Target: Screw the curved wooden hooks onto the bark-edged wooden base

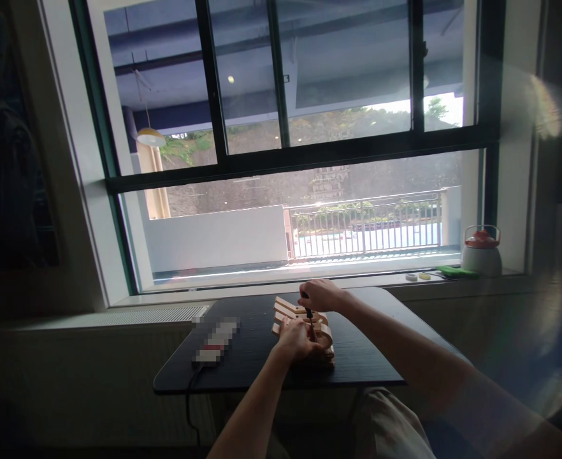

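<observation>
While upright in the grip of the right hand, a screwdriver over wooden parts, left hand around them.

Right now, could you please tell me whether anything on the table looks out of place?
Nothing appears spilled or damaged. Only the black cable looks untidy, drooping over the front edge of the table; the wooden assembly under the left hand shows nothing odd.

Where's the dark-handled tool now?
In the head view, just right of centre, the dark-handled tool is in the right hand, pointing down beside the left hand at the wooden assembly.
</observation>
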Tool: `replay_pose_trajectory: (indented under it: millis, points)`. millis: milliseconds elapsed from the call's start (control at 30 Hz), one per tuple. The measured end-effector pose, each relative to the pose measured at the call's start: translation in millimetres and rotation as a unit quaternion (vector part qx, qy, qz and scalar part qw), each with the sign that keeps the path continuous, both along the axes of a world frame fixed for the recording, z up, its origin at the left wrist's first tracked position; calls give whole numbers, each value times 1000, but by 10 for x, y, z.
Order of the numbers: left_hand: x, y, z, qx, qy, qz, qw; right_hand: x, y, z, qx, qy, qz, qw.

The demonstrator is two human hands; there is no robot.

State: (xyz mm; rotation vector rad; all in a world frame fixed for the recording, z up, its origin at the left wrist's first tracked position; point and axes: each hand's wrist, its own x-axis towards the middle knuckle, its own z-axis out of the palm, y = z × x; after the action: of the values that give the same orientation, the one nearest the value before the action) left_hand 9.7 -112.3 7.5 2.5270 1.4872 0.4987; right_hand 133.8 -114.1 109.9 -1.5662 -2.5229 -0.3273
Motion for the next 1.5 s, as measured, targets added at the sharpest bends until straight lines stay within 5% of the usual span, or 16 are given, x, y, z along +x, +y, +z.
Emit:
replay_pose_trajectory:
  millis: [467,1500]
  points:
    - [4,38,-34,-1,15,-3,1000,64,30,-139,-12,14,-38,999]
    - [-7,17,-17,16,21,6,1000,129,21,-76,-18,7,-16,1000]
